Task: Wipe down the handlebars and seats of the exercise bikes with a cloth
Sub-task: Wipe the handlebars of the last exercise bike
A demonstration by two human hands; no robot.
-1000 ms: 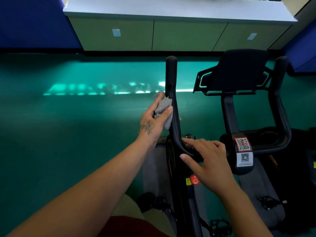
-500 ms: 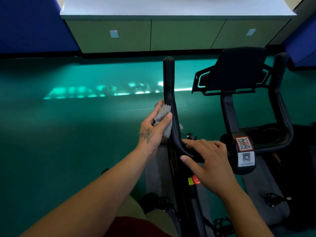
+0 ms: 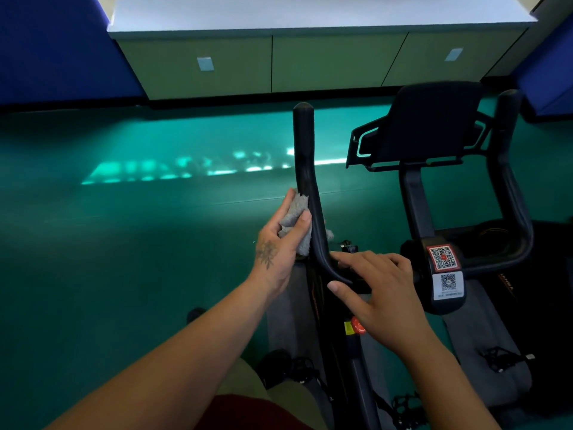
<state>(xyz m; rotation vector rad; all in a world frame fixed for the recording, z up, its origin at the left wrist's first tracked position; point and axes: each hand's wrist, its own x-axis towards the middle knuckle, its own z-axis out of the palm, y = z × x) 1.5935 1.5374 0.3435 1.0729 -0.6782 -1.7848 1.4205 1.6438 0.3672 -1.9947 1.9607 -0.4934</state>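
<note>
Wiping: my left hand (image 3: pixel 280 243) grips the grey cloth (image 3: pixel 294 223), wrapped against the left handlebar (image 3: pixel 305 181) at mid-height.
Right hand (image 3: pixel 383 297): I rest it with straight fingers on the bar's lower bend, holding nothing.
Bike: its black stem (image 3: pixel 356 367) runs down between my arms.
Tablet holder (image 3: pixel 429 125): right of the bar, above two QR stickers (image 3: pixel 445 271).
Floor (image 3: pixel 124 243): green.

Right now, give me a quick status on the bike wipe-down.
Left hand grips grey cloth against the left handlebar. Right hand open, resting on the bar's bend. Nothing blocking the bar above.
</note>
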